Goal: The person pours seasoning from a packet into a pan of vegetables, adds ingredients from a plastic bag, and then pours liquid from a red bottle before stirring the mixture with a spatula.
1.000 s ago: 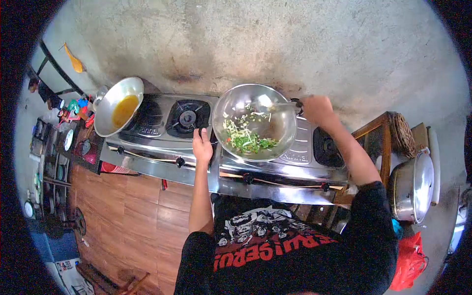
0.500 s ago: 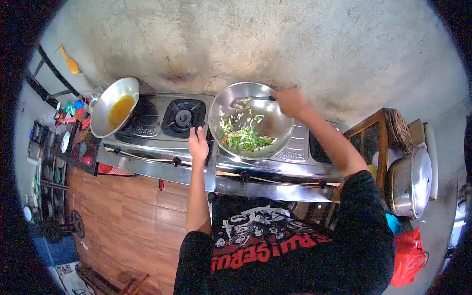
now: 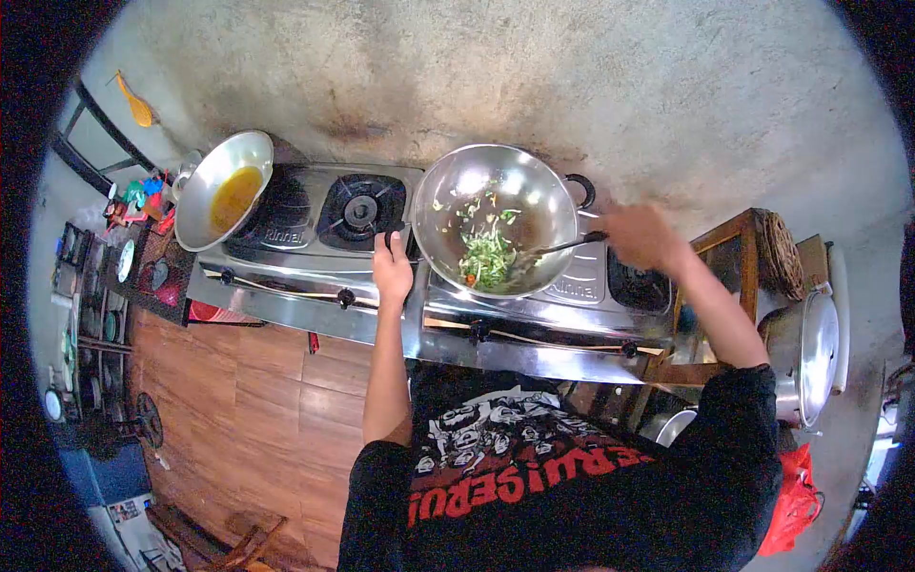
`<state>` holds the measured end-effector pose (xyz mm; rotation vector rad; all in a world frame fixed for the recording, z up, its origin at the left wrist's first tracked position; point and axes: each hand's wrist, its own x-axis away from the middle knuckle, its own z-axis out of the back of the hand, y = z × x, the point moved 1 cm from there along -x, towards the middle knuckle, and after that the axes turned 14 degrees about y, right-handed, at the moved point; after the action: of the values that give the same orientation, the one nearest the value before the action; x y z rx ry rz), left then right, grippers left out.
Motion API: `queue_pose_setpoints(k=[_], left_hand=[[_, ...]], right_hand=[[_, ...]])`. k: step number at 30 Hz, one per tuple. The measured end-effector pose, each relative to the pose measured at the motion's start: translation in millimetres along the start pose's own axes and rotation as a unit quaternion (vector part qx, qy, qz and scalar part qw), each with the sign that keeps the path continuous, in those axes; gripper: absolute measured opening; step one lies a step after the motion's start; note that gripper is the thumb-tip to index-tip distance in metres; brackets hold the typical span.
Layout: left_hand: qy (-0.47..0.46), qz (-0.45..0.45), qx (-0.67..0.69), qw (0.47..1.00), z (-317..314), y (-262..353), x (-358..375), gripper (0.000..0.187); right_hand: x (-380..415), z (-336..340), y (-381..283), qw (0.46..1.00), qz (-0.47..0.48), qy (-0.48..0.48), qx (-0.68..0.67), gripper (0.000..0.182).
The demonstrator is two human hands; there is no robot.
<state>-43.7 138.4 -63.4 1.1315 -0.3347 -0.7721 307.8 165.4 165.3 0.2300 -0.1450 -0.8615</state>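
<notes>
You get a fairly bright, slightly cool view, its round fisheye frame fading to black at the corners. The wall [image 3: 629, 86] looks unevenly lit, pale in places and brownish above the stoves. Inside the wok [image 3: 448, 205], you see white highlights near the upper rim (hot enough to wash out the metal there), and glare streaks the steel stove front [image 3: 534, 355]. Your black shirt [image 3: 572, 515] sinks into grainy darkness. Your right hand [image 3: 640, 236] is softly blurred, and toward the edges shapes bend, with small items at far left hard to make out.
</notes>
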Motion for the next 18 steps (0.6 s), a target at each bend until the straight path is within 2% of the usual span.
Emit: queue_pose_setpoints(k=[1, 3, 5, 7, 8, 11, 13, 15, 18], left_hand=[[-0.001, 0.001, 0.003, 1.0, -0.2, 0.5, -0.4, 0.057], [-0.008, 0.006, 0.005, 1.0, 1.9, 3.8, 1.7, 0.057], [-0.014, 0.006, 0.006, 1.0, 1.7, 5.5, 2.4, 0.058], [0.036, -0.038, -0.009, 0.999, 1.8, 7.4, 4.9, 0.058], [0.029, -0.033, -0.013, 0.999, 4.0, 10.0, 6.2, 0.058], [0.024, -0.035, -0.001, 0.999, 2.5, 7.0, 5.3, 0.058], [0.022, -0.034, -0.006, 0.999, 2.8, 7.4, 5.6, 0.057], [0.02, -0.034, -0.01, 0.999, 1.0, 5.8, 3.7, 0.056], [0.021, -0.046, -0.008, 0.999, 0.9, 4.8, 0.6, 0.054]], right_hand=[[-0.3, -9.8, -8.1, 1.0, -0.001, -0.001, 0.0, 0.033], [-6.2, -40.7, -20.6, 0.992, -0.033, 0.119, -0.011, 0.034], [-14.8, -54.2, -11.2, 0.988, -0.07, 0.137, -0.023, 0.035], [-20.9, -50.9, 4.5, 0.992, -0.079, 0.102, 0.015, 0.029], [-20.6, -41.9, 12.3, 0.993, -0.114, 0.037, 0.016, 0.029], [-16.5, -19.8, 15.5, 0.989, -0.131, 0.012, -0.061, 0.03], [-17.5, -49.6, 14.2, 0.986, -0.125, 0.024, -0.107, 0.028], [-18.1, -60.9, -1.3, 0.966, -0.079, -0.05, -0.24, 0.031], [-17.3, -61.5, 4.2, 0.958, -0.012, -0.101, -0.269, 0.029]])
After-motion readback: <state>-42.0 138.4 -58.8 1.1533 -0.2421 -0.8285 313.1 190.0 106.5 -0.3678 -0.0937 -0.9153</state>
